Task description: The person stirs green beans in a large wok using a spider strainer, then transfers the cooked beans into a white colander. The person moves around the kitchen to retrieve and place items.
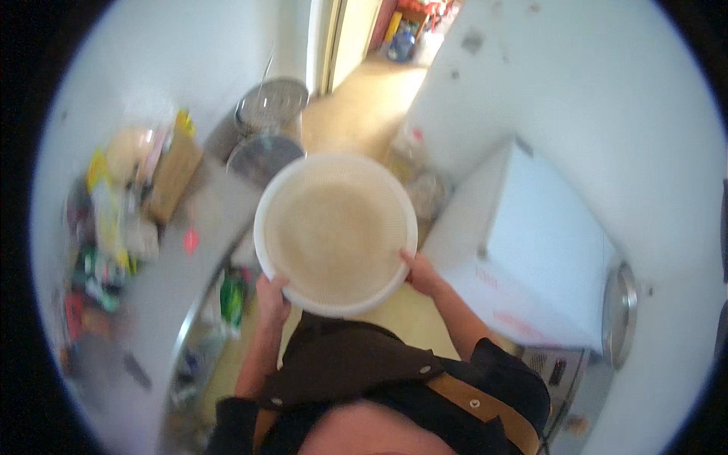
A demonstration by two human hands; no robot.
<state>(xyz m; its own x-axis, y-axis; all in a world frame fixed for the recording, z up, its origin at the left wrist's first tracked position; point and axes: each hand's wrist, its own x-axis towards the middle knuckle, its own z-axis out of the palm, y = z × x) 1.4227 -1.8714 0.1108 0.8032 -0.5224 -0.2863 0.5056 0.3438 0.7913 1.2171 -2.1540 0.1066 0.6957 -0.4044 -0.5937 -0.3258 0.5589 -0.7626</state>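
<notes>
A round white plastic colander (335, 233) with a mesh of fine holes is held out in front of my body, above the floor. My left hand (273, 296) grips its rim at the lower left, thumb over the edge. On the lower right of the rim, my right hand (420, 273) has hold, with the thumb on the inner side and the fingers beneath. The colander's inside shows a beige tone; whether anything lies in it I cannot tell.
A grey counter (210, 227) on the left bears a cardboard box (176, 176) and packages. Round metal mesh racks (273, 105) stand beyond it. At right are a large white chest-like box (546, 244) and a round metal lid (620, 315). A doorway opens ahead.
</notes>
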